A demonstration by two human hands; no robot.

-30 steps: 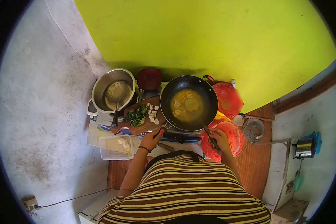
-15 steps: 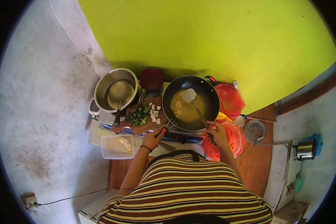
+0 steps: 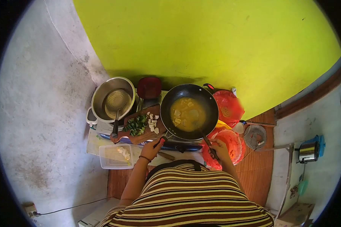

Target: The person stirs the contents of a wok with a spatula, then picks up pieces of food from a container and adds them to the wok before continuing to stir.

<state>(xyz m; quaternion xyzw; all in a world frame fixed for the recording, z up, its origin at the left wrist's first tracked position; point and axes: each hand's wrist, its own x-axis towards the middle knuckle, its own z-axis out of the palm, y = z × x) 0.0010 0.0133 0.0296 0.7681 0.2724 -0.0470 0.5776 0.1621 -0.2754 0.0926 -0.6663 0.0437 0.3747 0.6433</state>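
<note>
My left hand (image 3: 150, 148) is closed on the red and black handle of a dark wok (image 3: 170, 94). In the wok lies yellow broth (image 3: 187, 117) with pale chunks. My right hand (image 3: 219, 148) grips the dark handle of a spatula (image 3: 208, 142), whose pale blade is dipped in the broth. Left of the wok, chopped green leaves (image 3: 137, 125) and white pieces (image 3: 153, 122) lie on a wooden board (image 3: 155, 109). A knife or similar tool with a wooden handle (image 3: 166, 156) sits near my left hand.
A steel pot (image 3: 98, 99) at the left holds a perforated ladle (image 3: 116, 100). A clear plastic box (image 3: 110, 157) stands at the front left. Red baskets (image 3: 231, 109), a white cup (image 3: 239, 128) and a grey bucket (image 3: 255, 137) are at the right. A dark red bowl (image 3: 149, 87) stands behind.
The spatula blade has gone from above the broth, near the wok's back, down into the broth. The whole view has shifted slightly, with the scene lower and further left.
</note>
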